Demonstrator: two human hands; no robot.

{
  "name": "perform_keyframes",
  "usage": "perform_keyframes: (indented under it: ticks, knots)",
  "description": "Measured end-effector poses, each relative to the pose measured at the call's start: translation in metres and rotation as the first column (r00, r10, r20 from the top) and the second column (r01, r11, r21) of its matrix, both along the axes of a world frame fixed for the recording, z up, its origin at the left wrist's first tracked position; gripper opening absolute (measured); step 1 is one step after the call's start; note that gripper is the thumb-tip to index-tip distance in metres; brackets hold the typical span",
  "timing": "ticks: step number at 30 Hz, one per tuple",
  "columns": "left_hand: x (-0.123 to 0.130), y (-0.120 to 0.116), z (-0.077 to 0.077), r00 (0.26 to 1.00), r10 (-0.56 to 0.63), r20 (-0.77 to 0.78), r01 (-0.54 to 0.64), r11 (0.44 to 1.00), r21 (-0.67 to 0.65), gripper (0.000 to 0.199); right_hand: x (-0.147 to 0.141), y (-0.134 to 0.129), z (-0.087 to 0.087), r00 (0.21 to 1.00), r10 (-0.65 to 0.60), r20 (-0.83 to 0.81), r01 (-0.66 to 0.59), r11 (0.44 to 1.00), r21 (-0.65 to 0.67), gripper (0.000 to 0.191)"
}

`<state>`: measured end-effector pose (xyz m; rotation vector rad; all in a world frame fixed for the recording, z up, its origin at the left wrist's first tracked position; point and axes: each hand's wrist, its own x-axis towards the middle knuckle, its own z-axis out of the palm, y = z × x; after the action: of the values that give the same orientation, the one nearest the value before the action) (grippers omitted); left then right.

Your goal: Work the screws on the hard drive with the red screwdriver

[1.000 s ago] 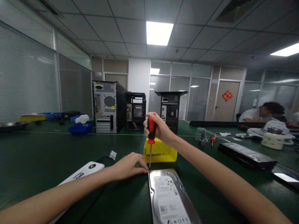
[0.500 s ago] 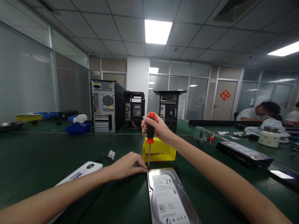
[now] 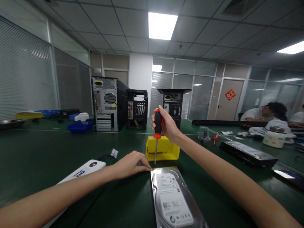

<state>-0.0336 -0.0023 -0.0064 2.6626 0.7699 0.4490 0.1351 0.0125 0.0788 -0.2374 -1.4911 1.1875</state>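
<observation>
A silver hard drive (image 3: pixel 174 196) with a white label lies on the green table (image 3: pixel 128 202). My right hand (image 3: pixel 165 123) grips a red and black screwdriver (image 3: pixel 158 123), its shaft pointing down. The screwdriver's tip hangs just above the drive's far left corner, apart from it. At that same corner, my left hand (image 3: pixel 135 163) has thumb and fingertips pinched together; anything between them is too small to make out. Behind the drive stands a yellow bin (image 3: pixel 168 152).
A white power strip (image 3: pixel 83 171) lies beneath my left forearm. Computer cases (image 3: pixel 108 104) stand at the back beside a blue bin (image 3: pixel 80 126). To the right are another drive assembly (image 3: pixel 248 153), a phone (image 3: pixel 288 177), a jar (image 3: pixel 273 137) and a seated person.
The screwdriver has lifted off the drive's corner and tilted, its handle shifting right with my right hand. My left hand stays at the corner. The view has shifted slightly.
</observation>
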Motion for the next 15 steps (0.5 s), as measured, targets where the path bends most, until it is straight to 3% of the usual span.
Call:
perform_keyframes:
  ticks: [9,15]
  knots:
    - [-0.003,0.001,-0.002,1.0,-0.01,0.017,0.01,1.0,-0.014,0.022,0.022,-0.008,0.012,0.972,-0.215,0.093,0.215,0.977,0.002,0.034]
    - [-0.003,0.001,-0.001,1.0,-0.013,0.022,0.013,1.0,-0.01,0.021,0.023,-0.001,0.007,0.944,-0.304,-0.129,0.305,0.952,-0.013,0.031]
